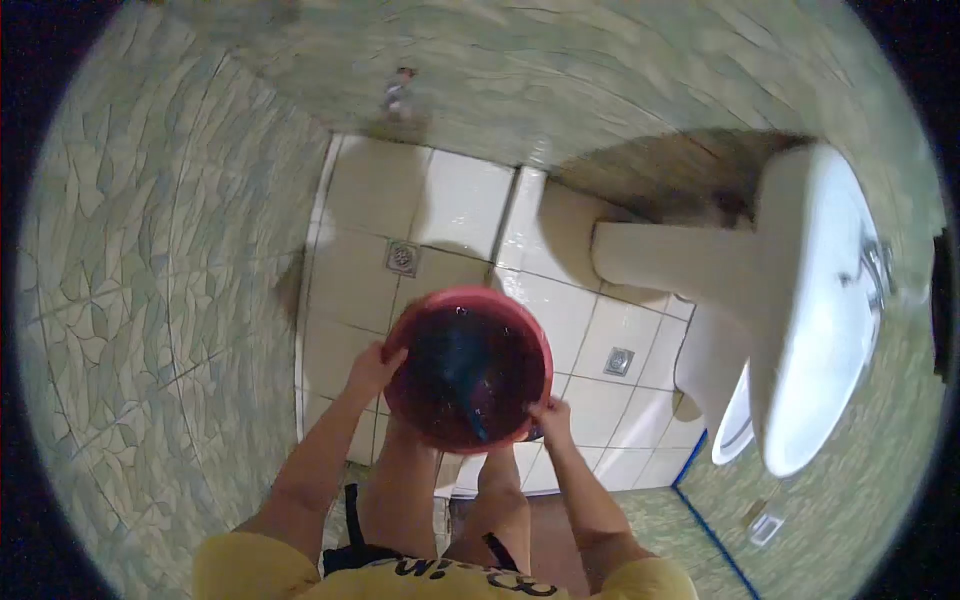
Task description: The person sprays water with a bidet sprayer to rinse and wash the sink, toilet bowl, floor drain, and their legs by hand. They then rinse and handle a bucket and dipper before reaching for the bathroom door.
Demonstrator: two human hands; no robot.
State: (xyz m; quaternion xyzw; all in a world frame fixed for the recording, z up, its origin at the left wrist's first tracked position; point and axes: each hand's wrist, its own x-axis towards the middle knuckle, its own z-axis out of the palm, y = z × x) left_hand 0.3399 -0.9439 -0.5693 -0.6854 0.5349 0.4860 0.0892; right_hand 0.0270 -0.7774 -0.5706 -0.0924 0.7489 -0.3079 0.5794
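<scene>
A round red basin [545, 375] is held up above the tiled floor in front of my legs. Dark liquid or wet contents fill its inside, with a blue-green item [462, 365] among them; its exact shape is unclear. My left hand [376, 368] grips the basin's left rim, fingers curled over the edge. On the lower right rim, my right hand [549, 416] is closed round the edge.
A white sink [815, 330] on a pedestal [670, 255] stands at the right, with a toilet [715, 370] beside it. Floor drains [402, 257] [619, 361] lie in the tiles. A wall tap [398, 95] is at the top. A low ledge [520, 215] crosses the floor.
</scene>
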